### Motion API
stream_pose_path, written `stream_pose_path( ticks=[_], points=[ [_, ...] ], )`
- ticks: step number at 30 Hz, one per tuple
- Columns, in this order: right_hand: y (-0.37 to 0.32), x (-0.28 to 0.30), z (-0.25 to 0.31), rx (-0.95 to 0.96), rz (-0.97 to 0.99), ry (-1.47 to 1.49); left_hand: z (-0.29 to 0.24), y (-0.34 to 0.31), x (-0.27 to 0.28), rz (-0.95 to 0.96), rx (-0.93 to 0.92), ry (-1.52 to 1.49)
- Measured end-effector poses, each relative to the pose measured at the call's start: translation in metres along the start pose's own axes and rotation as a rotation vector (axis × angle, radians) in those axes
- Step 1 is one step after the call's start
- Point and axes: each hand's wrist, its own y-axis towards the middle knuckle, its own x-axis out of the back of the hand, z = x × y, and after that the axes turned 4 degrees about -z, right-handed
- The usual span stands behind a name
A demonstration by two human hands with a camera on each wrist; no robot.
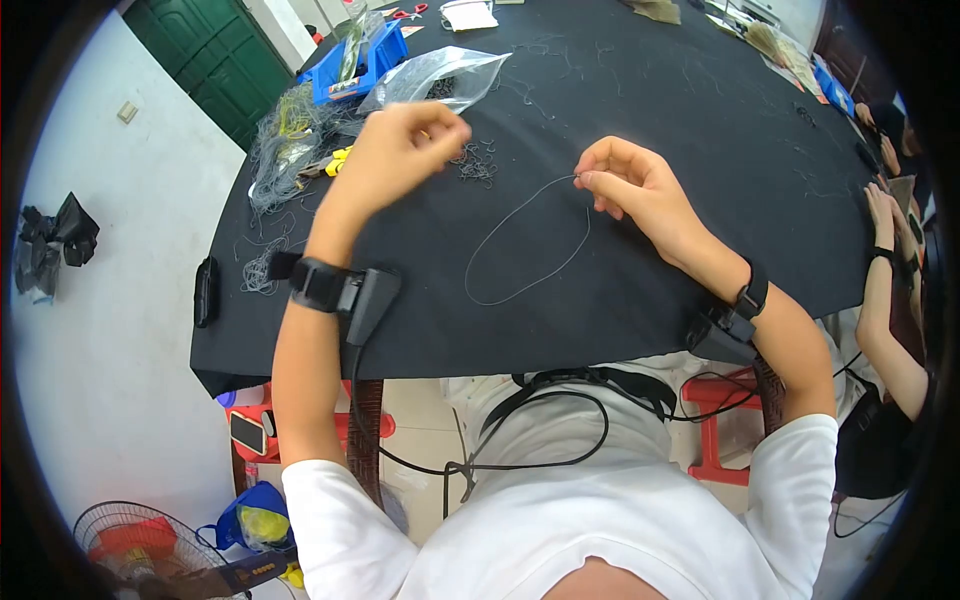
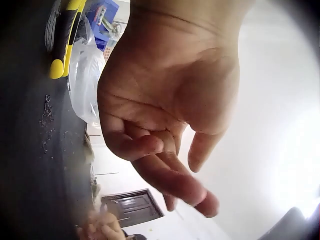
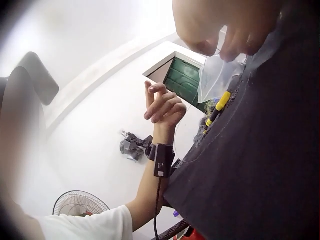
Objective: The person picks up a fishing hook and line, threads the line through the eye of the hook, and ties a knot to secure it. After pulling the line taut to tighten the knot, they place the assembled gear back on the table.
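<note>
In the head view the right hand (image 1: pixel 640 190) pinches a thin grey line (image 1: pixel 478 255) between thumb and index finger; a small dark bit shows at the fingertips. The line hangs in a wide loop over the black cloth, to the left of that hand. The left hand (image 1: pixel 400 150) is raised above the table near a pile of small dark hooks (image 1: pixel 478 163). Its fingers are loosely bent, and the left wrist view shows nothing in the hand (image 2: pixel 165 115). In the right wrist view the right hand (image 3: pixel 230 25) is partly cut off at the top.
A tangle of grey line (image 1: pixel 285 150), yellow-handled pliers (image 1: pixel 338 162), a clear plastic bag (image 1: pixel 450 75) and a blue bin (image 1: pixel 365 60) lie at the back left. Red scissors (image 1: pixel 410 13) are behind. A black case (image 1: pixel 205 292) is at the left edge. Other people's arms (image 1: pixel 880 300) are at the right.
</note>
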Motion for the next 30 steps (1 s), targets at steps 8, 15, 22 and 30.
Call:
stream_pose_path(
  ticks=[8,15,22,30],
  points=[
    [0.000,-0.001,-0.001,0.007,-0.002,-0.023,0.018,-0.005,-0.026,0.068,-0.174,0.350],
    [0.001,0.000,-0.003,0.026,0.017,-0.022,0.010,-0.005,-0.023,0.016,-0.115,0.355],
    [0.001,-0.001,-0.002,-0.001,0.026,-0.024,0.003,-0.006,-0.026,-0.050,-0.074,0.364],
    [0.002,0.001,-0.006,0.036,0.027,-0.032,0.004,-0.003,-0.030,-0.013,0.221,-0.391]
  ],
)
